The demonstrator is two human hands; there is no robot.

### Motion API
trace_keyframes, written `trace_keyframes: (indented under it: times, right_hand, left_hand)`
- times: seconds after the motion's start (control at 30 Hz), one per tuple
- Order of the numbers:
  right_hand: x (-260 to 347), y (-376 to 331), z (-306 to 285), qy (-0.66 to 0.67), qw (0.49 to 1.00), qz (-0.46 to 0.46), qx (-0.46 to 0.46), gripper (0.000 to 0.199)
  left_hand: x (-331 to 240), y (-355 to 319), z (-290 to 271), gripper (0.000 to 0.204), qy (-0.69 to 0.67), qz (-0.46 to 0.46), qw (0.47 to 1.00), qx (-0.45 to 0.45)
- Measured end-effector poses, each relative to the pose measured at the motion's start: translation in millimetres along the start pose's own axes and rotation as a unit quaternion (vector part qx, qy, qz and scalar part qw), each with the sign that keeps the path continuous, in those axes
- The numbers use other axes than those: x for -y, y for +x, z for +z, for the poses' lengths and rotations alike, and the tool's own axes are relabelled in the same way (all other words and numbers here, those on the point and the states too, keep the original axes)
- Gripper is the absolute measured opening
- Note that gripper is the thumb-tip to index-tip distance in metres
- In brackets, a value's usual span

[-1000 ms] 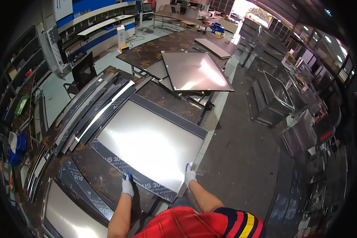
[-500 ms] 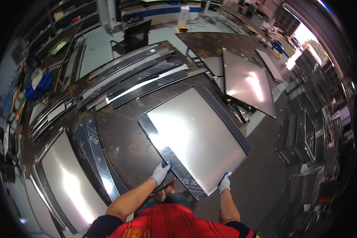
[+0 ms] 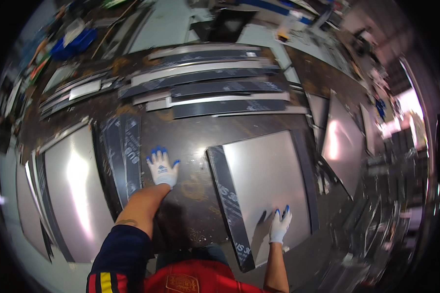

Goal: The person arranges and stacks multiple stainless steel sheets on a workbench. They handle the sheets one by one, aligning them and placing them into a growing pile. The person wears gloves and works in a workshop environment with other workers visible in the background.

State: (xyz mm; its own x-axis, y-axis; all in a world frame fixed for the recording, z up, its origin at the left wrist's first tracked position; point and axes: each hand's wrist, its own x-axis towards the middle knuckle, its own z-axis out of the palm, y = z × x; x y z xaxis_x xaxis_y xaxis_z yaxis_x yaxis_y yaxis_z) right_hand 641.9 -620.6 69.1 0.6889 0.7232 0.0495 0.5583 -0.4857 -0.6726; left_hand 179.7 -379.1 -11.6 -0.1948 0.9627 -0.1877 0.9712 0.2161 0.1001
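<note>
Both of my hands wear white gloves with blue fingertips. My left hand (image 3: 161,168) is spread with nothing in it, above or on the dark worktable (image 3: 186,195). It is nearest to several narrow strips covered in dark printed film (image 3: 123,156). On the right lies a shiny metal sheet (image 3: 266,176) with dark film-covered bands along its left and right sides. Over the sheet's near right part, my right hand (image 3: 281,224) has its fingers stretched out and grips nothing. Whether its palm touches the metal I cannot tell.
Long metal strips (image 3: 215,90) lie stacked across the table's far side. Another large sheet (image 3: 73,180) lies at the left, and a tilted sheet (image 3: 342,141) at the right. A blue bin (image 3: 73,45) stands far left, a black chair (image 3: 230,24) behind the table.
Both hands have let go of the sheet's edges. The left has moved forward and left over the table, the right onto or over the sheet. My view has turned.
</note>
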Motion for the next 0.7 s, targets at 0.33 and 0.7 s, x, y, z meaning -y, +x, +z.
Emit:
trace_keyframes:
  times: [0.33, 0.7]
  right_hand:
    - [309, 187, 361, -0.067, 0.781, -0.583, 0.213, 0.077]
    - [353, 192, 354, -0.179, 0.683, -0.659, 0.26, 0.083]
  left_hand:
    - [-3, 3, -14, 0.087, -0.017, -0.006, 0.999, 0.05]
    - [2, 7, -16, 0.085, -0.065, 0.001, 0.995, 0.072]
